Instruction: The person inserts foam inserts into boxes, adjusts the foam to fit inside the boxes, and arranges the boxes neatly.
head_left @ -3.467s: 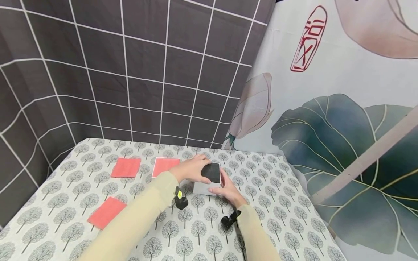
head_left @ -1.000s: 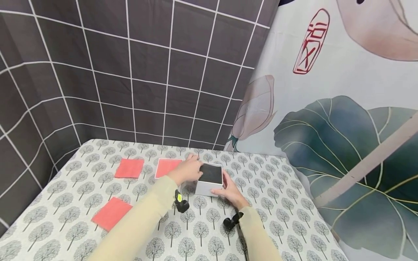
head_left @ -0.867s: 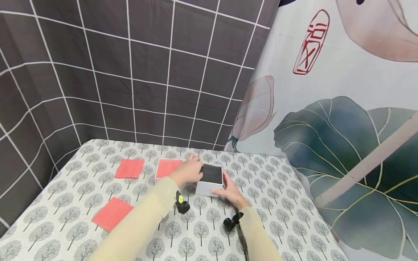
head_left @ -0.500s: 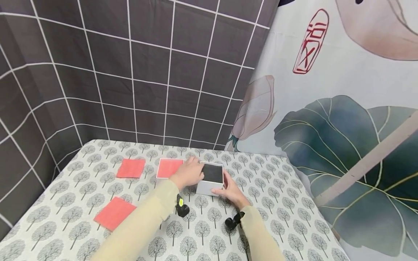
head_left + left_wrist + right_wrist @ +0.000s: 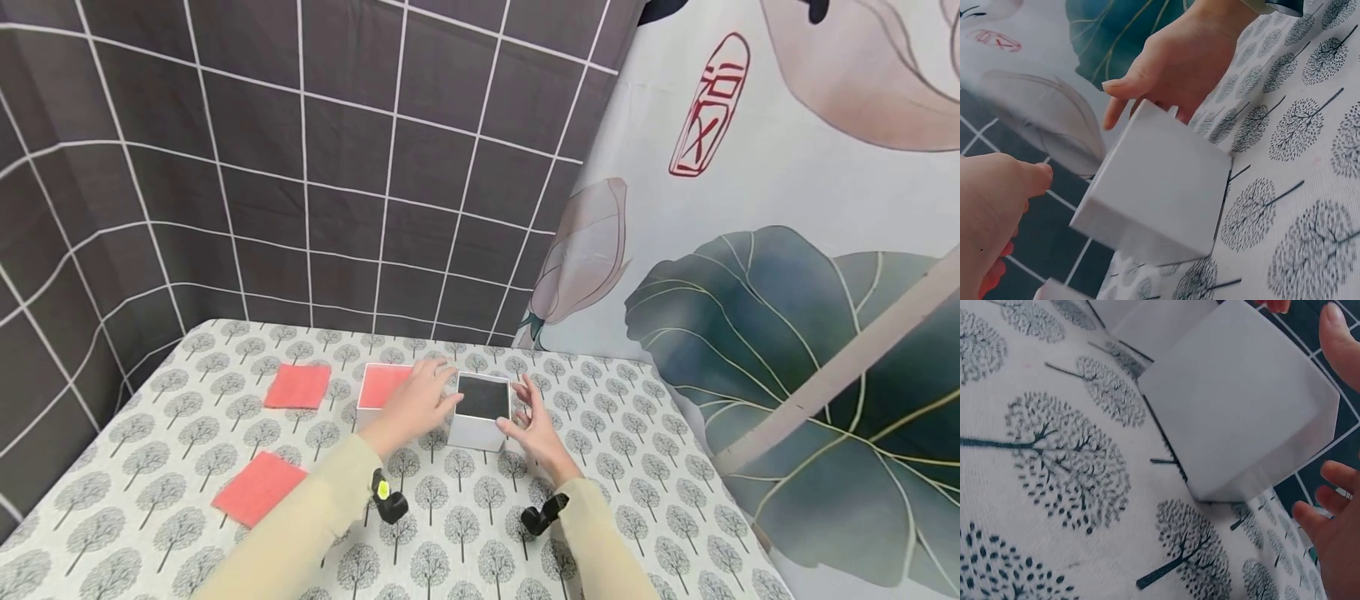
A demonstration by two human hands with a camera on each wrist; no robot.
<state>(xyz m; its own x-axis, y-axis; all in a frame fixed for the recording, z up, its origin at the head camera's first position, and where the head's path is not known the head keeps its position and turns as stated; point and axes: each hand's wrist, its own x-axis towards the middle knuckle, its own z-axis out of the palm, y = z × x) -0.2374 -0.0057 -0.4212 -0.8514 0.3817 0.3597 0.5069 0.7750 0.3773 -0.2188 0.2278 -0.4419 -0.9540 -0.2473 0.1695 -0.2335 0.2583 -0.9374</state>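
Note:
A white box (image 5: 471,432) stands upright on the table, a black square piece (image 5: 483,397) filling its top inside the white rim. To its left is a second white box (image 5: 365,414) with a red top (image 5: 384,384), partly hidden behind my left hand (image 5: 416,406). That hand hovers between the two boxes, fingers extended, holding nothing. On the other side, my right hand (image 5: 538,429) is spread just off the black-topped box, thumb near its front corner. In the right wrist view, a gap shows between my right hand (image 5: 1341,544) and the white box (image 5: 1235,406).
Two red cloth squares lie flat on the left of the table, one farther back (image 5: 297,387) and one nearer (image 5: 258,488). A tree-print cloth (image 5: 461,525) covers the table. Behind hang a dark grid curtain (image 5: 337,150) and a lotus-print curtain (image 5: 750,358).
Earlier my left fingers lay on the black piece and then the box's left rim, while my right hand held the box. Now both hands have let go and drawn apart.

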